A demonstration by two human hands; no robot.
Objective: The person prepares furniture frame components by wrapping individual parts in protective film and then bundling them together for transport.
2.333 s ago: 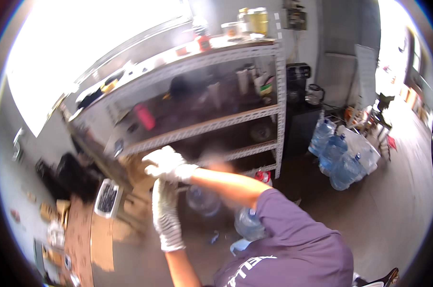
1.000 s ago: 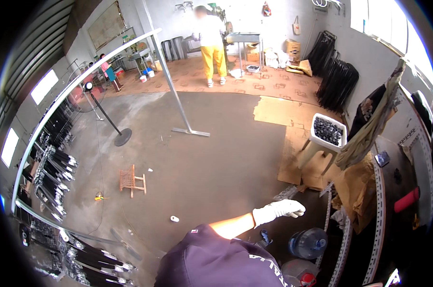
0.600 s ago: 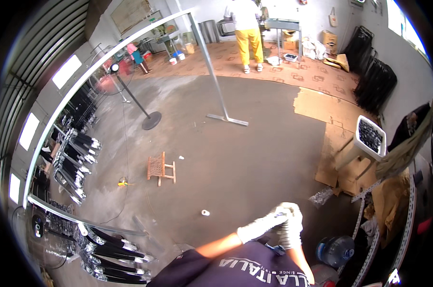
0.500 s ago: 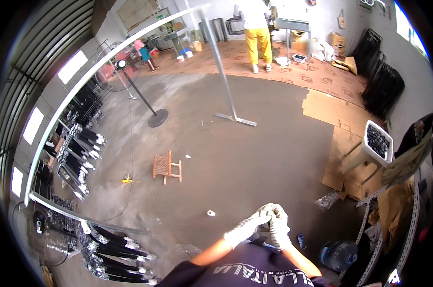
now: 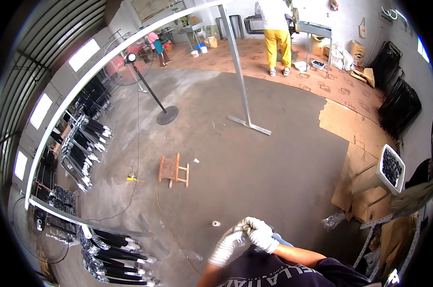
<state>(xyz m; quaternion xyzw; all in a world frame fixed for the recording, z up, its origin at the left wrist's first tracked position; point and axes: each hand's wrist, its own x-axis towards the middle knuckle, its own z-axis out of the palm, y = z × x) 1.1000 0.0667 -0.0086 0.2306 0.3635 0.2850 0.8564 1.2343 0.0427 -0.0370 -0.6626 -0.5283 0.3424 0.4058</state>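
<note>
Both my hands wear white knitted gloves and meet close in front of my dark shirt. My left hand point(image 5: 230, 243) rises from below, its fingers bent in against the other hand. My right hand point(image 5: 261, 234) comes in from the right, fingers curled and pressed to the left ones. Whatever lies between the fingers, if anything, is hidden. A small white roll point(image 5: 216, 223) lies on the floor just beyond my left hand.
A low woven stool point(image 5: 169, 169) stands ahead on the left. Beyond are a pedestal fan point(image 5: 167, 115) and a metal frame point(image 5: 243, 86). Wrapped black parts point(image 5: 116, 256) hang at lower left. On the right, a white bin point(image 5: 402, 178) holds black pieces. A person point(image 5: 277, 40) stands far off.
My joined hands have shifted left and turned, and my right forearm now reaches across more level. The whole scene has swung slightly right in view.
</note>
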